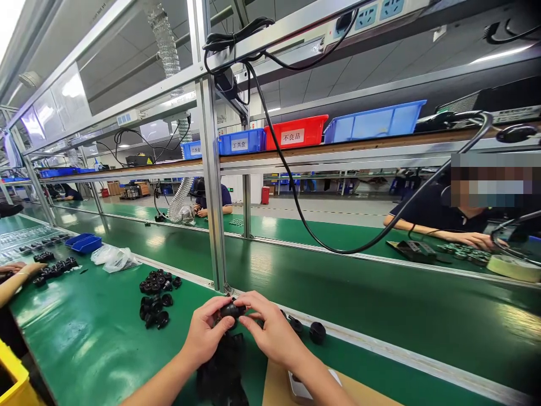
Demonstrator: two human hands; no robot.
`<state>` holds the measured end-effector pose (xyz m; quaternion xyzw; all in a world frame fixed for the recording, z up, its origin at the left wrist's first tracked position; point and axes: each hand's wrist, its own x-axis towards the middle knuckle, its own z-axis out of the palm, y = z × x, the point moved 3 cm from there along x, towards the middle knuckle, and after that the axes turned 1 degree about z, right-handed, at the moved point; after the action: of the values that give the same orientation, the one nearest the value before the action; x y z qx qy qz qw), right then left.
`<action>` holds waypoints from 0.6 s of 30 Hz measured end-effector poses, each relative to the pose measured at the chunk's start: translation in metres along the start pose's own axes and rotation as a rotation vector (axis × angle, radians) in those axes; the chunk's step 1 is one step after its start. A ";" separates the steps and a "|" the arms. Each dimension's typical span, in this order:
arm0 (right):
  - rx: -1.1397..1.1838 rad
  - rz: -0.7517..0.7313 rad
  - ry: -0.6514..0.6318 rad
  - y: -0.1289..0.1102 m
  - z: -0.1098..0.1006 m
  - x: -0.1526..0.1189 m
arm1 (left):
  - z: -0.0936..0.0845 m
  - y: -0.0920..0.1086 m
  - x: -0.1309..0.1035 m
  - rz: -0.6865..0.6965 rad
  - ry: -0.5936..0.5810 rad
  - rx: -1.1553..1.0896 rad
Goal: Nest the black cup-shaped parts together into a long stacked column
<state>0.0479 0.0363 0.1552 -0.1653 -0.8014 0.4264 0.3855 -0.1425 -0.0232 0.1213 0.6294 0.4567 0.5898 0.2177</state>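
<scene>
Between my two hands, just above the green bench, is a small rounded black plastic part (pixel 230 310). My left hand (pixel 208 332) grips its left side with thumb and fingers. On its right end the fingertips of my right hand (pixel 266 327) close in a pinch. Below my hands lies a dark heap (pixel 224 366), its pieces too dark to make out. Similar black parts (pixel 318 332) stand to the right of my right hand, partly hidden by it. To the left, several more black parts (pixel 156 299) lie in loose clusters.
A metal post (pixel 213 186) rises right beyond my hands, and a black cable (pixel 291 180) hangs in a loop. White plastic bags (pixel 113 258) and blue trays (pixel 87 243) lie at left. A white device (pixel 298 386) rests on brown board (pixel 274 389). Co-workers sit left and across.
</scene>
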 end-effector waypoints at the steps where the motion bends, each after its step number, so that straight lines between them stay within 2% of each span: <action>1: -0.003 -0.006 -0.006 0.000 0.000 0.000 | 0.000 -0.001 -0.001 -0.002 0.004 0.001; 13: -0.133 -0.105 -0.030 -0.002 -0.006 0.001 | 0.000 0.000 -0.001 -0.009 0.010 0.012; 18: -0.252 0.020 -0.014 -0.003 -0.006 -0.001 | 0.000 0.004 -0.002 0.006 0.012 0.040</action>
<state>0.0533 0.0372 0.1587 -0.2175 -0.8496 0.3271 0.3520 -0.1412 -0.0267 0.1231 0.6315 0.4679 0.5849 0.2004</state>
